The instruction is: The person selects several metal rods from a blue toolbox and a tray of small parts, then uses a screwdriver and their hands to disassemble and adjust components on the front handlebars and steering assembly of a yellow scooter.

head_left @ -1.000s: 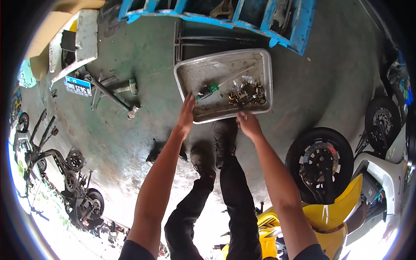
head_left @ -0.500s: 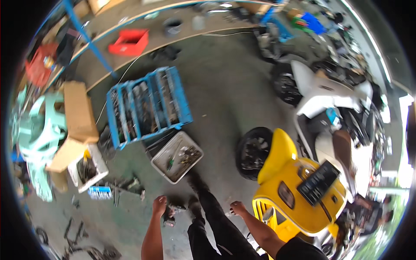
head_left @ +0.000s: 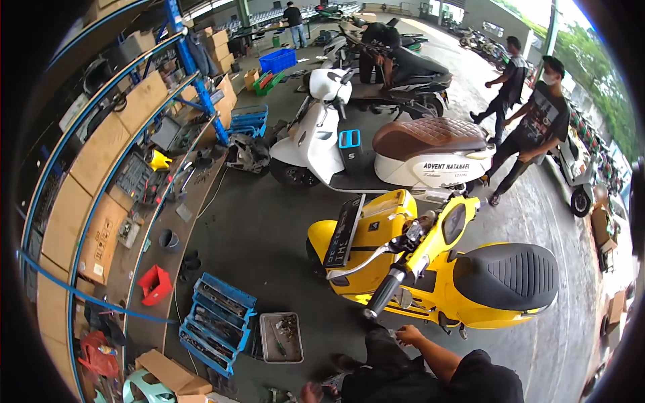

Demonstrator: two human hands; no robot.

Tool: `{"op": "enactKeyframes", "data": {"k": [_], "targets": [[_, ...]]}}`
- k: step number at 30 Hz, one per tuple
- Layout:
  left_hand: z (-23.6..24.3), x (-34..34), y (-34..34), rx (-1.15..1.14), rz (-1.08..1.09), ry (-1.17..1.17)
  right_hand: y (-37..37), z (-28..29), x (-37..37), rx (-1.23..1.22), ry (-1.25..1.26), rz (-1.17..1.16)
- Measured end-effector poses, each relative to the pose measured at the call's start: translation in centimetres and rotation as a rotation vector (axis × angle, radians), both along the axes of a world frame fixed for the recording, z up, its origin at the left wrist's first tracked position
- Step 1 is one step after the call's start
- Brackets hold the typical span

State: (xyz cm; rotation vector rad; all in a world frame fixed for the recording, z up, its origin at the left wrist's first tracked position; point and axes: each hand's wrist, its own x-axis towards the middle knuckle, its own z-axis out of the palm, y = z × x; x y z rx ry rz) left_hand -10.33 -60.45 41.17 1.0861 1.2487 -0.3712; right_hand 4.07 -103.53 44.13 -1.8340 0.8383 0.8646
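Note:
My right hand point(head_left: 407, 335) hangs beside my dark trousers, just below the yellow scooter point(head_left: 507, 272), fingers loosely bent and apart, holding nothing visible. My left hand point(head_left: 311, 393) is low at the bottom edge, blurred and partly hidden beside my leg. In front of my feet, a metal tray point(head_left: 295, 356) lies on the floor with small metal parts point(head_left: 287, 326) and a green-handled screwdriver point(head_left: 277, 342) in it. A blue open toolbox point(head_left: 211, 319) stands just left of the tray.
Shelving point(head_left: 101, 174) with boxes and bins lines the left. A white scooter point(head_left: 316, 141) stands beyond the yellow one. Co-workers are around: one bent over a black scooter point(head_left: 420, 67), two point(head_left: 537, 121) walking at the right, another point(head_left: 295, 27) far back. Cardboard and plastic panels lie lower left.
My hands have come away from the tray's rim. The view has swung up from the floor to the workshop, showing scooters, shelving and co-workers, with the tray now lower in the picture.

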Motion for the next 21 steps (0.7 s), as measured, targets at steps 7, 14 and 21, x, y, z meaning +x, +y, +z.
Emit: {"op": "enactKeyframes", "data": {"k": [7, 14, 21], "targets": [[5.8, 4.6, -13.6, 0.055, -0.426, -0.457, -10.8, 14.7, 9.2, -0.082, -0.689, -0.445], [26.4, 22.8, -29.0, -0.23, -0.331, -1.099, -16.7, 31.7, 21.2, -0.466, -1.507, -0.073], [27.4, 24.7, -33.6, -0.277, 0.055, -1.231, -17.4, 30.7, 24.9, -0.436, -1.426, 0.32]]}}
